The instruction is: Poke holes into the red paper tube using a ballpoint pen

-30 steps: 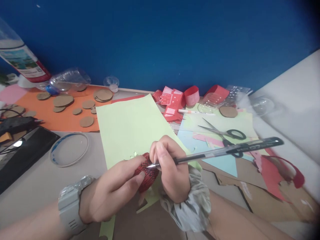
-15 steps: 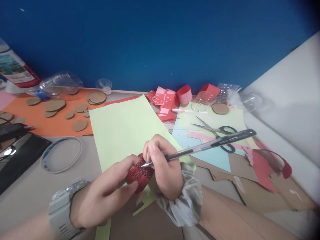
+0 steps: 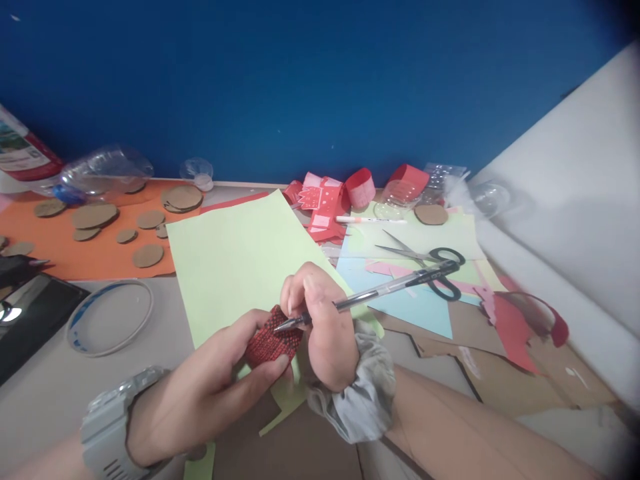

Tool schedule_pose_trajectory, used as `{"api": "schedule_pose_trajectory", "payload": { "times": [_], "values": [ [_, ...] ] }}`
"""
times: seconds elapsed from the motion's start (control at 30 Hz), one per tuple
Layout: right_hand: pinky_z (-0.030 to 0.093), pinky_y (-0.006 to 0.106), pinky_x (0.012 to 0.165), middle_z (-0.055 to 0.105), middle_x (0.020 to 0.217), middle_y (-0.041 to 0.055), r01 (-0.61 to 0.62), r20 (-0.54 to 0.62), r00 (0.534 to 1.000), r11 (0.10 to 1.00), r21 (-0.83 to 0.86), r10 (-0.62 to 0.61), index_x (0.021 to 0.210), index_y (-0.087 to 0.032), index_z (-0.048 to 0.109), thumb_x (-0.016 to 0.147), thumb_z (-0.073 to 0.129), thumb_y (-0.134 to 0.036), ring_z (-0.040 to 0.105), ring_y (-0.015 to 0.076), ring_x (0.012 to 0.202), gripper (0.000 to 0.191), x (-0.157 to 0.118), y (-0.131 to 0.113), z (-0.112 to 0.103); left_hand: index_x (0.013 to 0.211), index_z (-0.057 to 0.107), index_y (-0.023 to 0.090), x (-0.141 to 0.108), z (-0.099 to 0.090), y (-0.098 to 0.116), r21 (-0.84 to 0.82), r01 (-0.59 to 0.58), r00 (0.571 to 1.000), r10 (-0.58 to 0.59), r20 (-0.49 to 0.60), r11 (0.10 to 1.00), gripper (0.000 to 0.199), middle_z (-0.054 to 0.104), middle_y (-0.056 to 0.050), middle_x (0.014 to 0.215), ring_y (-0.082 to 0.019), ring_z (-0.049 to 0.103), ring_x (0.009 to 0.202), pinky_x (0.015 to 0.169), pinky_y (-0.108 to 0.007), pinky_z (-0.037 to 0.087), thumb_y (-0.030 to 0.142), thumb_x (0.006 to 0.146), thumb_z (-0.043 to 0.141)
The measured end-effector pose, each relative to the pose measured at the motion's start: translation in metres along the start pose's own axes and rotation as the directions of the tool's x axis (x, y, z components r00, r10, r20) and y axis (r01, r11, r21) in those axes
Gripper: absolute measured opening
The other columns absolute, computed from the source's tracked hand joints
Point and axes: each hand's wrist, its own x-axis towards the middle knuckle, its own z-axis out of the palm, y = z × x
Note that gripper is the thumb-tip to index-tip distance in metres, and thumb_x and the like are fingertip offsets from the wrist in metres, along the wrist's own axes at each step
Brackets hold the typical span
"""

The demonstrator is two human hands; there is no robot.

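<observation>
My left hand (image 3: 220, 380) grips a small red piece (image 3: 273, 343) covered with rows of dark marks, thumb at its lower edge and fingers at its upper left. A black gel pen (image 3: 380, 292) is pinched in my right hand (image 3: 320, 327), its metal tip touching or very close to the marked surface. The pen's back end points up to the right, over the scissors' handles. Beneath both hands lies a pale green paper sheet (image 3: 225, 260). A narrow green paper offcut (image 3: 285, 413) shows below the red piece.
Open scissors (image 3: 425, 257) rest on coloured papers to the right, beside red paper scraps (image 3: 515, 333). Red paper rings (image 3: 360, 188) stand along the blue wall. At left are cardboard discs (image 3: 95, 215) on orange paper, a plastic bottle (image 3: 107, 172) and a tape ring (image 3: 110, 319).
The whole view has shifted slightly, moving most things leftward. The pen is tilted a little differently, and its tip has moved on the red piece. Both hands keep their holds.
</observation>
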Motion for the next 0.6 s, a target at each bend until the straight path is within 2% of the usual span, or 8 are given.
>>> {"api": "schedule_pose_trajectory", "payload": {
  "times": [0.1,0.17,0.27,0.33,0.4,0.47,0.6],
  "values": [
    [0.031,0.028,0.054,0.044,0.063,-0.0051,0.013,-0.125,0.992,0.999,0.048,-0.007,0.072,-0.022,0.053,0.102,0.053,-0.05,0.039,0.011,0.056,0.041,0.002,0.002,0.001,0.108,0.062,0.023,0.002,0.0,-0.002,-0.057,0.008,1.0,-0.009,-0.021,0.998,0.02,0.074,-0.001,0.088,-0.017,0.068,0.076,0.07,-0.024,0.054,0.042,0.103,0.057],
    [0.027,0.027,0.049,0.044,0.06,-0.006,-0.022,-0.215,0.976,0.996,0.083,0.04,0.074,-0.023,0.054,0.101,0.052,-0.056,0.035,0.0104,0.051,0.042,0.006,0.002,0.002,0.112,0.061,0.023,0.002,0.001,-0.003,-0.142,0.028,0.998,-0.036,-0.057,0.989,0.023,0.077,-0.002,0.092,-0.018,0.073,0.082,0.075,-0.024,0.057,0.043,0.101,0.064],
    [0.02,0.026,0.043,0.045,0.057,-0.0074,-0.118,-0.327,0.937,0.992,0.038,0.124,0.075,-0.024,0.053,0.099,0.053,-0.058,0.03,0.0091,0.045,0.042,0.013,0.002,0.0,0.12,0.057,0.025,0.003,0.005,-0.006,-0.248,0.035,0.985,-0.075,-0.155,0.968,0.029,0.08,-0.004,0.106,-0.018,0.077,0.1,0.092,-0.025,0.058,0.04,0.099,0.07],
    [0.021,0.025,0.044,0.042,0.056,-0.0087,-0.157,-0.39,0.911,0.987,-0.026,0.135,0.074,-0.024,0.049,0.098,0.058,-0.056,0.029,0.0084,0.045,0.041,0.017,0.004,-0.002,0.125,0.054,0.026,0.003,0.008,-0.008,-0.288,0.012,0.979,-0.07,-0.193,0.958,0.031,0.079,-0.007,0.121,-0.019,0.075,0.113,0.1,-0.028,0.057,0.038,0.1,0.069],
    [0.023,0.025,0.046,0.038,0.055,-0.01,-0.17,-0.404,0.905,0.984,-0.06,0.132,0.074,-0.024,0.047,0.095,0.064,-0.054,0.029,0.0085,0.046,0.04,0.02,0.007,-0.005,0.127,0.05,0.026,0.003,0.01,-0.009,-0.315,-0.031,0.978,-0.036,-0.206,0.949,0.031,0.075,-0.01,0.135,-0.022,0.07,0.127,0.106,-0.032,0.055,0.036,0.102,0.066],
    [0.026,0.025,0.048,0.04,0.058,-0.0097,-0.151,-0.37,0.923,0.982,-0.109,0.1,0.077,-0.024,0.05,0.094,0.066,-0.053,0.032,0.0091,0.049,0.037,0.021,0.011,-0.008,0.129,0.047,0.026,0.004,0.011,-0.008,-0.321,-0.086,0.972,0.01,-0.234,0.943,0.027,0.07,-0.012,0.143,-0.023,0.064,0.136,0.111,-0.037,0.053,0.033,0.106,0.059],
    [0.032,0.025,0.052,0.042,0.062,-0.0089,-0.156,-0.36,0.93,0.966,-0.205,0.074,0.083,-0.024,0.056,0.092,0.068,-0.052,0.036,0.011,0.055,0.032,0.02,0.016,-0.01,0.128,0.044,0.025,0.008,0.011,-0.005,-0.255,-0.105,0.96,0.032,-0.277,0.961,0.019,0.074,-0.013,0.137,-0.024,0.064,0.136,0.115,-0.045,0.05,0.031,0.11,0.048]
  ]
}}
